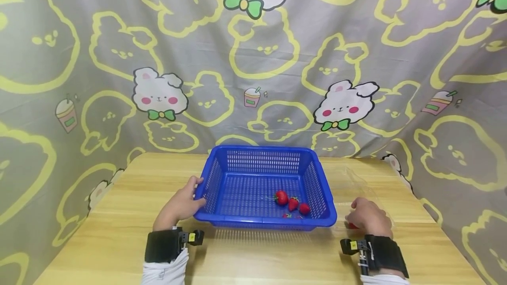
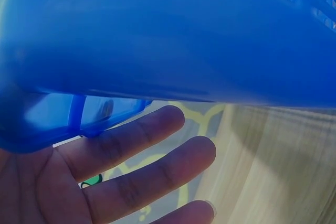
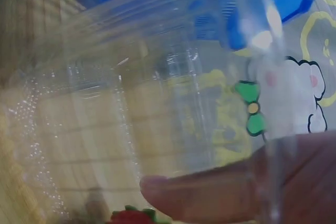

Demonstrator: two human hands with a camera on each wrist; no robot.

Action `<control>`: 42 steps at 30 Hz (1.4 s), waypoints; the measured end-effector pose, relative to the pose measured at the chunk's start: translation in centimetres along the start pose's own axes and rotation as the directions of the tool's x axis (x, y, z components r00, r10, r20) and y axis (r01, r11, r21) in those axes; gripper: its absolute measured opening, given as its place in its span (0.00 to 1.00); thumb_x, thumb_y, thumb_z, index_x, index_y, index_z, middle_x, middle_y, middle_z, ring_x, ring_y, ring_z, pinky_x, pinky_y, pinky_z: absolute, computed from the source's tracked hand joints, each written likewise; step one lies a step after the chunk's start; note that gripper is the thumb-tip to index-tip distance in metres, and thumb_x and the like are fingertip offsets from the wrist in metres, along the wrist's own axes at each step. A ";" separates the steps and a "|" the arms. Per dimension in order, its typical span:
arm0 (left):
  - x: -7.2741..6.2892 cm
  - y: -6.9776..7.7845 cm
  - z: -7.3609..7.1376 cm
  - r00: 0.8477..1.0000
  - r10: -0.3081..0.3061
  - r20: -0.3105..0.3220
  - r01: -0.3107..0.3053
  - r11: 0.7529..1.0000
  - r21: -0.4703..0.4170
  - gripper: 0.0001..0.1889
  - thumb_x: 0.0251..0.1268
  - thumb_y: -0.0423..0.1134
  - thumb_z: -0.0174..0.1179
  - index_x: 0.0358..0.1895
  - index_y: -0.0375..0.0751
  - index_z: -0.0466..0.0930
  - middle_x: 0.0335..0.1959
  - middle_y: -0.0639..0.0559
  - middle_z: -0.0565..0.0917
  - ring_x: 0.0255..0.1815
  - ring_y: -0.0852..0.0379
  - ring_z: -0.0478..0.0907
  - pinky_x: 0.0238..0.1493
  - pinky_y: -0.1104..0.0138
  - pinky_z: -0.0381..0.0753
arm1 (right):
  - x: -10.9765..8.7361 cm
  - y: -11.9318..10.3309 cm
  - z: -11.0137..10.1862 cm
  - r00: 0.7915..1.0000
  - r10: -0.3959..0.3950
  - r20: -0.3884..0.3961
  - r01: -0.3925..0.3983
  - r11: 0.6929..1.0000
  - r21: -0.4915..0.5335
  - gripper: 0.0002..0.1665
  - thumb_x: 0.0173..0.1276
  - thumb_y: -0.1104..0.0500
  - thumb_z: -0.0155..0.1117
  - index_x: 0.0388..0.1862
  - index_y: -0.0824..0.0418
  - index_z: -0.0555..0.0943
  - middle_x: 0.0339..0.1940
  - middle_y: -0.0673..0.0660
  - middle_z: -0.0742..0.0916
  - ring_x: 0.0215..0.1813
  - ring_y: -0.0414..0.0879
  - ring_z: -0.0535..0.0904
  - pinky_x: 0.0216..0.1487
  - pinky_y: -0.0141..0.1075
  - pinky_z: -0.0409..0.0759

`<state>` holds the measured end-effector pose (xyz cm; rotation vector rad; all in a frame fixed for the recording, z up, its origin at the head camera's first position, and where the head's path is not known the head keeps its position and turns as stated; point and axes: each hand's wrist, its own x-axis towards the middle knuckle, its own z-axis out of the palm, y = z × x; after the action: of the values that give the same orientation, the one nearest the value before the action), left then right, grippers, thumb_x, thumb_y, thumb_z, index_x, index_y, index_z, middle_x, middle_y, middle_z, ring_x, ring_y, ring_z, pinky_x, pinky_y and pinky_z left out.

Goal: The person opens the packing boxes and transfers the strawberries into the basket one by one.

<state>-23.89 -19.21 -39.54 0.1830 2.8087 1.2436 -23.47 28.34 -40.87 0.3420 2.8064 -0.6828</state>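
A blue plastic basket stands in the middle of the table. My left hand holds its left rim, thumb over the edge; in the left wrist view several fingers stretch out below the rim. Inside the basket, toward the front right, lie several red strawberries with green leaves. To the basket's right, my right hand is in a clear plastic box, with a strawberry at the thumb tip. The hand partly hides that strawberry, and its fingers appear to pinch it.
The light wooden table runs up to a grey curtain with rabbit prints behind and at both sides. The see-through box stands close beside the basket's right wall.
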 end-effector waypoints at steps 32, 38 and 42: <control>0.1 0.1 0.0 1.000 0.002 0.006 -0.002 1.000 0.004 0.26 0.66 0.32 0.54 0.66 0.35 0.59 0.61 0.26 0.72 0.58 0.31 0.74 0.52 0.41 0.77 | 0.2 -0.5 0.7 0.997 -0.077 -0.013 0.078 0.996 0.053 0.15 0.60 0.66 0.64 0.45 0.71 0.76 0.29 0.59 0.81 0.32 0.52 0.75 0.32 0.43 0.75; 0.1 0.2 -0.1 1.000 0.001 0.012 -0.001 1.000 0.013 0.26 0.66 0.32 0.54 0.65 0.35 0.60 0.61 0.26 0.72 0.57 0.31 0.74 0.52 0.41 0.77 | 0.0 -0.6 0.5 0.994 -0.106 0.002 0.106 0.994 0.033 0.18 0.58 0.61 0.71 0.44 0.69 0.78 0.34 0.61 0.81 0.35 0.54 0.75 0.33 0.45 0.75; 0.1 0.2 -0.1 1.000 -0.001 0.010 0.001 1.000 0.008 0.26 0.66 0.32 0.54 0.65 0.35 0.60 0.61 0.26 0.72 0.58 0.31 0.73 0.52 0.42 0.77 | 0.0 -0.5 0.7 0.992 -0.119 0.042 0.118 0.993 0.028 0.15 0.54 0.65 0.71 0.40 0.66 0.78 0.30 0.58 0.80 0.33 0.53 0.74 0.31 0.42 0.72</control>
<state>-23.97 -19.14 -39.38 0.1872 2.8061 1.2275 -23.52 27.60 -41.28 0.1641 2.7964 -0.7423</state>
